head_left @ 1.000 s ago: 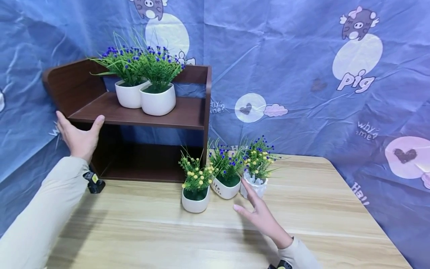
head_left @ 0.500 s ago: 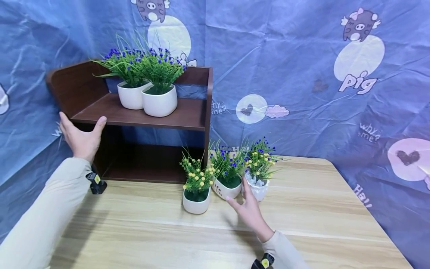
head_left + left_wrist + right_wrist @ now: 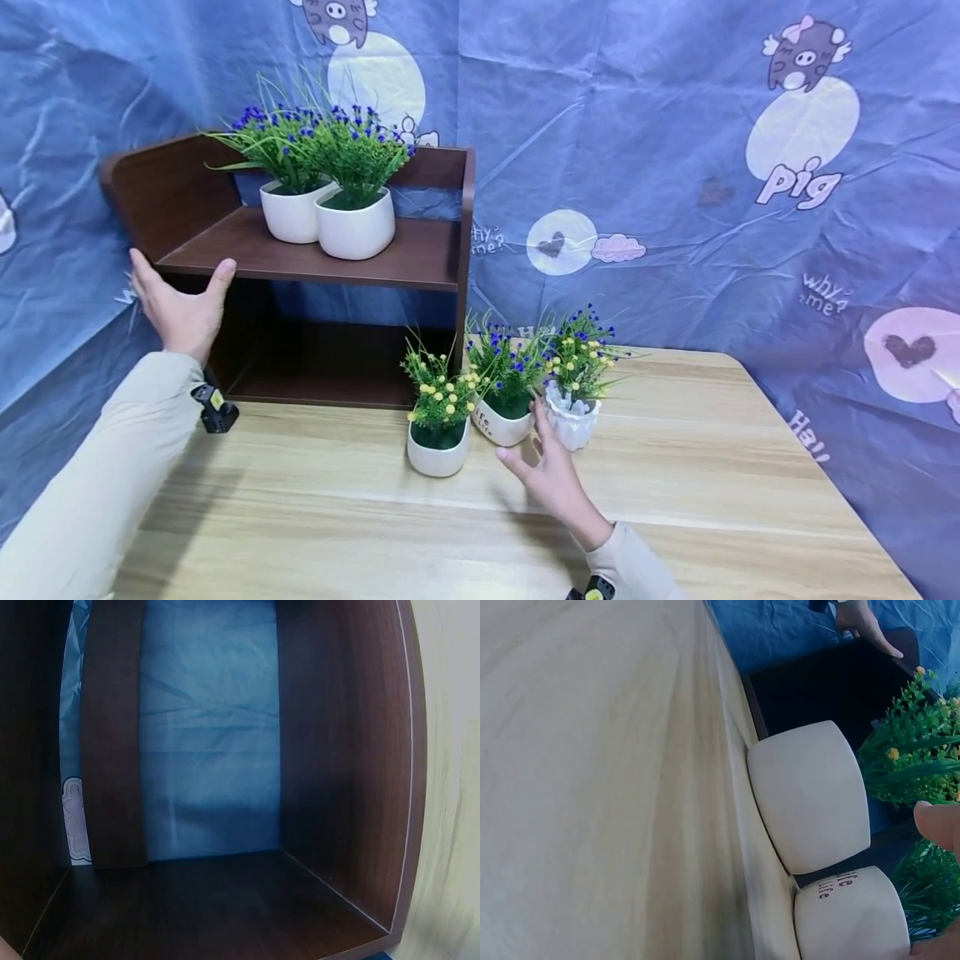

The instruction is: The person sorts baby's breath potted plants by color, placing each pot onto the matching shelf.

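Probably bracing shelf unit (image 3: 423,246), frame left, with splayed left hand (image 3: 186,310); poised at lettered pot (image 3: 505,428), lower centre, with parted right hand (image 3: 553,475), gripping neither.

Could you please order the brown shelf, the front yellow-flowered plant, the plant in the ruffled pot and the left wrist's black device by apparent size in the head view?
1. Brown shelf
2. Front yellow-flowered plant and plant in the ruffled pot: too alike to rank
3. Black device

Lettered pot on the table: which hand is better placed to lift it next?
Likely the right hand: it is at the lettered pot, while the left hand is at the left end of the shelf unit.
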Available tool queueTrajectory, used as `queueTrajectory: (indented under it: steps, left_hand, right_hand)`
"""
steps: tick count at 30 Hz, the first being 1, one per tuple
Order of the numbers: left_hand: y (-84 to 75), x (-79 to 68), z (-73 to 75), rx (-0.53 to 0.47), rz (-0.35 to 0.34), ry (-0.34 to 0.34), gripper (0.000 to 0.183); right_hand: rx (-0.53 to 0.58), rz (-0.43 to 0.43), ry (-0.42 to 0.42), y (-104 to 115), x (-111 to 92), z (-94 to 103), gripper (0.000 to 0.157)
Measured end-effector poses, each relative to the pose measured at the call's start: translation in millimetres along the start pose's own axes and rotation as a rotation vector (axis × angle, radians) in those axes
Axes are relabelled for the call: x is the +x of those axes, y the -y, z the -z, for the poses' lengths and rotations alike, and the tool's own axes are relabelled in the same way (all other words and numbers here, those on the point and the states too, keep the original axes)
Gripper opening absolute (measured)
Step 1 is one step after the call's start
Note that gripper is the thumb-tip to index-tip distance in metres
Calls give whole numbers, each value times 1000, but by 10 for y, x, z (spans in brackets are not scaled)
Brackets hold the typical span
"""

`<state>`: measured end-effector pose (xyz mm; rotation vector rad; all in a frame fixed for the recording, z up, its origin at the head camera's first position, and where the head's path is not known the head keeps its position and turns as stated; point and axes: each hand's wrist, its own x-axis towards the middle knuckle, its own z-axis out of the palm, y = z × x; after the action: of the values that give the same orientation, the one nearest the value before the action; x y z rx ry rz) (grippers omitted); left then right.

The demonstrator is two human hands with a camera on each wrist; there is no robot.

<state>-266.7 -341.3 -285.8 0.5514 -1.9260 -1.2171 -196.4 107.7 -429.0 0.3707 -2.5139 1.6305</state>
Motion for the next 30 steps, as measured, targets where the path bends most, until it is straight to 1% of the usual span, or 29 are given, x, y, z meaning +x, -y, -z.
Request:
queueTrajectory:
  steps: [5, 8, 13, 16, 22, 26, 30]
  left_hand:
    - [1, -3, -3, -1, 0, -1, 102]
    - [6, -2, -7, -2, -9, -5, 103]
    - [22, 6, -9, -6, -34, -21, 103]
    - [26, 11, 1, -8, -38, -28, 102]
    - [7, 4, 15, 6, -20, -11, 102]
    - [-3, -6, 14, 5, -14, -8, 102]
    - [-3, -7, 10, 1, -9, -3, 102]
  right_hand:
    - [-70, 8, 48, 49, -55, -40, 96]
    - [-93, 2, 47, 65, -77, -54, 94]
    - [-101, -23, -34, 35, -24, -61, 91]
    - [-107, -26, -58, -20, 60, -99, 91]
    - [-126, -45, -111, -104, 226, -225, 98]
    - [-138, -80, -157, -125, 297, -289, 103]
    - [-158, -104, -201, -160, 344, -329, 103]
